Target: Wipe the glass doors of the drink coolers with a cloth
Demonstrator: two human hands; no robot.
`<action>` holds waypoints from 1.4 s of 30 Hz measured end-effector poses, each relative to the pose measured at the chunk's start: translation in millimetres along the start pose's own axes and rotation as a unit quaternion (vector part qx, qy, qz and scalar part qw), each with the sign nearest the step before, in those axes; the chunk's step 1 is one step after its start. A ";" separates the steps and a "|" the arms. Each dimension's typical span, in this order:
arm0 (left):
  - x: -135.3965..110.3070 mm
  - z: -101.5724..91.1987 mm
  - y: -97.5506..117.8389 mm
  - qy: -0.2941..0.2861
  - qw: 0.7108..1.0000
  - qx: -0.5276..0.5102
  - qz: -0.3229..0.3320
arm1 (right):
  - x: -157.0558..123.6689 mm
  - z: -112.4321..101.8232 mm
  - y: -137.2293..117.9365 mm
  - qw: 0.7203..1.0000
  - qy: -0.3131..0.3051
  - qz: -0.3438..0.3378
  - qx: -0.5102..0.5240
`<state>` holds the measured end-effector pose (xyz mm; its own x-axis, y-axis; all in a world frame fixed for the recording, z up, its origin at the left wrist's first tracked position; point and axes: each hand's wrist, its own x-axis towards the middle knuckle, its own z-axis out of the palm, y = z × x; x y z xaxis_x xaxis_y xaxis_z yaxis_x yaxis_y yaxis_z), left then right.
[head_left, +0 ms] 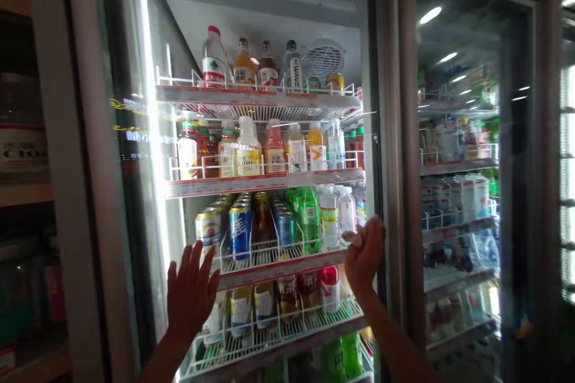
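Head view. Right hand (366, 260) raised before a clear glass door (139, 116) of a lit drinks cooler, fingers curled closed around a pale, crumpled wad of cloth or tissue (353, 237). The wad sits at the top of that fist; its visible part runs roughly sideways, loose end pointing left, the rest hidden by the fingers. Whether it presses on the glass, cannot tell.

Left hand (191, 287) well to the left of the fist and somewhat lower: back to the camera, palm toward the door, fingers extended and spread, pointing up with a slight lean right. Holds nothing visible; contact with the glass unclear.

Behind the glass, just left of the wad, a clear plastic bottle with a pale pink label (347, 212) stands upright; farther left, a bright green plastic bottle (309, 221), also upright. Above the left hand, a white-and-gold metal can (208, 226). Right of the fist, a brownish metal door post (399, 191).
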<state>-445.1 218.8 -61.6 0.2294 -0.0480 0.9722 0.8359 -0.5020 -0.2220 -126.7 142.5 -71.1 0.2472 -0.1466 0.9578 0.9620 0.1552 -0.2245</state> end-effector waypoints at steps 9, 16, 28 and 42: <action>0.0 -1.7 -1.8 -0.011 1.000 0.009 0.010 | 6.2 6.7 -31.8 0.971 -0.131 -0.200 0.029; 2.0 -8.1 8.2 -0.024 0.999 0.027 -0.013 | 18.5 9.6 -37.3 0.983 -0.097 -0.151 0.040; -2.4 -13.6 11.0 -0.073 0.997 0.025 -0.028 | -4.8 8.6 -32.2 0.995 -0.067 -0.074 0.018; -32.2 -41.5 -43.6 -0.085 0.993 -0.076 0.022 | -39.1 31.1 -116.7 0.995 -0.071 -0.071 0.021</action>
<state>-509.6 206.4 -80.0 0.3548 0.0667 0.9326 0.7419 -0.6271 -0.2374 -252.2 160.5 -76.8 0.0865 -0.0315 0.9958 0.9798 0.1837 -0.0793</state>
